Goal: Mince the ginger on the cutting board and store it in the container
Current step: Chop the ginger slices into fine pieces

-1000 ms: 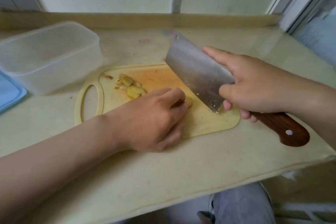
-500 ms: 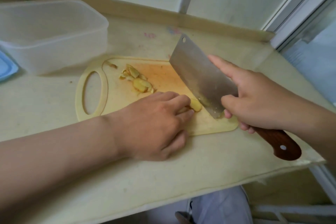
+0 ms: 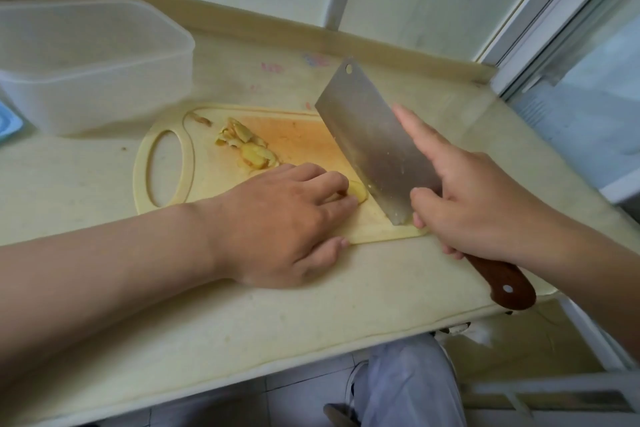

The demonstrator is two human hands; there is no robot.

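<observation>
Nearer ginger (image 3: 358, 193) now, cleaver (image 3: 374, 146) runs diagonally, pointing away and left.

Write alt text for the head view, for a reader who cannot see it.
A left hand pins a ginger piece on a yellow cutting board while the right hand grips a cleaver, its blade just right of the piece. Cut slices lie further left on the board; a clear container stands beyond it.
</observation>
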